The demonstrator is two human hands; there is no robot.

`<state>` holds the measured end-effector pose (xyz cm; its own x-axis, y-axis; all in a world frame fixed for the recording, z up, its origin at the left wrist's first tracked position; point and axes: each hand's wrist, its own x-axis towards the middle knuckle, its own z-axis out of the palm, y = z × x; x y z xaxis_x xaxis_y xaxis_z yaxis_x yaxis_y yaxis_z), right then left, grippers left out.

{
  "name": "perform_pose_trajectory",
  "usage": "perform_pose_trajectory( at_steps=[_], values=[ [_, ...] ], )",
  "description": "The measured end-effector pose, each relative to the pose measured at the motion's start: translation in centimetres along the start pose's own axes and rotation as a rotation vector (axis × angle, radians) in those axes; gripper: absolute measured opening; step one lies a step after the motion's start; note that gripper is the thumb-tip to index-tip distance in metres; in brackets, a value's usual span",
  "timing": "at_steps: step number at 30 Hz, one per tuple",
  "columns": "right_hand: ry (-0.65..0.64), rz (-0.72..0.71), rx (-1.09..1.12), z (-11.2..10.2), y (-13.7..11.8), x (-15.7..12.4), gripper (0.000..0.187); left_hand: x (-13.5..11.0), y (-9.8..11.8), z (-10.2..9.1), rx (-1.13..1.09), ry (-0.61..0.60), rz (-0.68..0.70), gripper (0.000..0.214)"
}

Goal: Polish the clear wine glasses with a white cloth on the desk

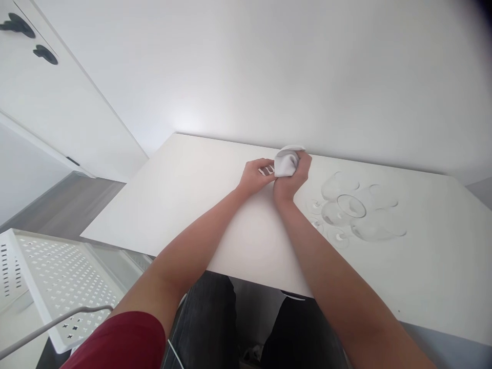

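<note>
Over the back middle of the white table (154, 205), both my hands are close together. My right hand (300, 173) is wrapped round a bunched white cloth (286, 162). Beside it, my left hand (255, 173) is closed on a clear, shiny piece that looks like the foot of a wine glass (268, 169); the cloth and fingers hide the rest of it. To the right of my right forearm, several clear stemmed glasses lie on their sides, and one wine glass (351, 206) in the middle shows its round rim toward me.
A white wall (246, 72) runs along the table's back edge. At lower left stands a white perforated metal shelf (69, 271), with a grey cable (49, 324) crossing it. A white door (49, 97) with black handles is at far left, above a grey floor (84, 192).
</note>
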<state>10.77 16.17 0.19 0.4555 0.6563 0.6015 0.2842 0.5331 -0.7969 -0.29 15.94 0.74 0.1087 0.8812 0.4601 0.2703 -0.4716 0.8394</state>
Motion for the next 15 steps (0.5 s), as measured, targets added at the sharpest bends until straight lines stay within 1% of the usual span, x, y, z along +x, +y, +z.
perform_pose_trajectory(
  at_steps=[3,5,7,9,11,14,15],
  values=[
    [-0.044,0.042,0.022,0.0,0.2,0.0,0.029,0.0,-0.1,0.1,0.038,0.017,0.005,0.025],
    [-0.014,0.043,-0.002,0.1,0.6,0.0,0.026,0.0,-0.4,0.1,0.055,0.039,-0.023,0.023],
    [0.040,0.013,-0.050,0.2,1.0,0.1,0.023,0.2,-0.8,0.1,0.044,0.062,-0.068,0.022],
    [0.058,-0.018,-0.083,0.2,1.1,0.1,0.020,0.2,-0.9,0.1,0.025,0.083,-0.095,0.021],
    [0.024,-0.017,-0.057,0.2,0.9,0.1,0.023,0.2,-0.7,0.2,0.018,0.069,-0.073,0.019],
    [-0.036,0.028,0.043,0.1,0.3,-0.1,0.031,0.1,-0.3,0.2,0.028,0.007,-0.011,0.019],
    [-0.049,0.039,0.066,0.1,0.2,-0.1,0.033,0.1,-0.2,0.1,0.034,0.005,-0.009,0.020]
  ],
)
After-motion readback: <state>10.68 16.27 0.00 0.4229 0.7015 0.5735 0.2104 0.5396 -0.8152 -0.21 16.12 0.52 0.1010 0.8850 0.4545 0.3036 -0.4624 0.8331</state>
